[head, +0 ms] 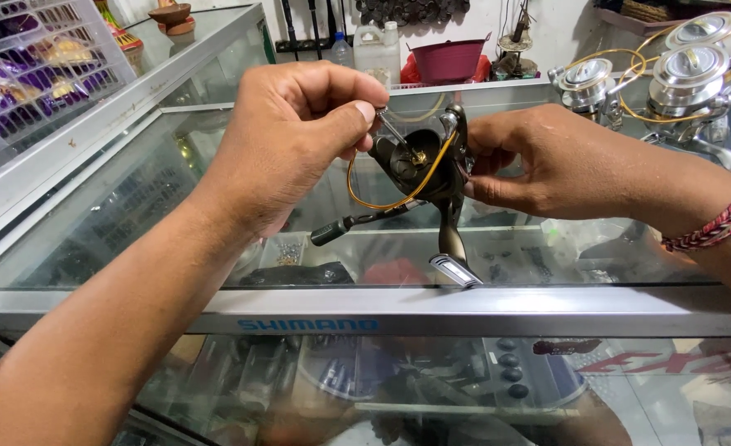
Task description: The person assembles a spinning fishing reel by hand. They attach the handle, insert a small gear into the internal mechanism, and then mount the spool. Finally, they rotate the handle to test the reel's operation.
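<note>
While you are holding the work up over the glass counter, your left hand is closing thumb against forefinger on something thin at the top of the fishing reel; what exactly it is pinching is too small to tell, though a slim metal rod is poking out beside your thumb. Keeping that pinch light and steady looks wise, since the part is fine and the glass lies directly below. The reel itself is hanging in the air between your two hands, above the counter's metal edge, its dark, glossy body rounded, a small brass piece shining at the centre. A thin amber wire loop is curving down and around the front of it, and the black-knobbed handle is sticking out to the lower left, the flat foot pointing down. Your right hand is wrapping its fingers round the back of the reel, gripping it firmly; bracing it there should keep the body from twisting. Further right, two silvery reels with gold wire are sitting on the counter.
</note>
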